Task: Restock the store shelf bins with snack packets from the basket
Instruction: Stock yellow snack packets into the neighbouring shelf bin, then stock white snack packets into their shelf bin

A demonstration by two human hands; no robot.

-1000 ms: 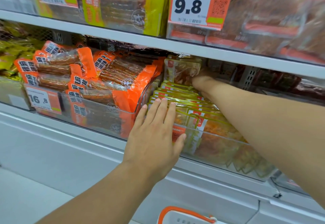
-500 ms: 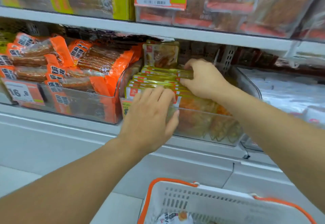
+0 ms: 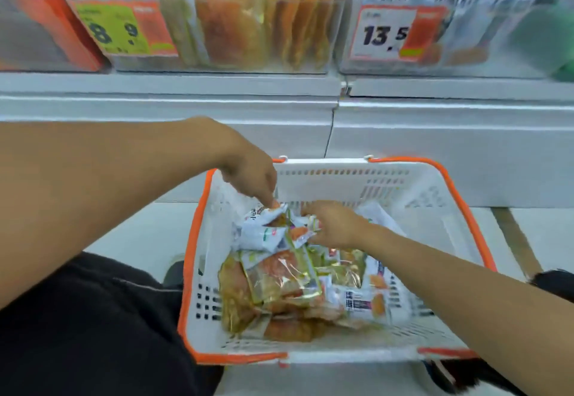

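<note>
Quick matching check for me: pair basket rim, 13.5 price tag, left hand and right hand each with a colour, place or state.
1 basket rim
2 13.5 price tag
3 left hand
4 right hand

A on the clear bin, upper right
B orange
C fingers on a white packet, far left of the pile
D reaching into the pile from the right

Pairs: 1-B, 2-A, 3-C, 4-D

Bright shop light, a bit blurry all over.

The light is soft and even, with only faint shadows inside the white basket [image 3: 326, 178]. Shiny packets [image 3: 279, 274] in the basket catch small glints. Above the basket, the price tags [image 3: 385, 35] look smeared, and the shelf edge [image 3: 186, 88] bends a little.
</note>
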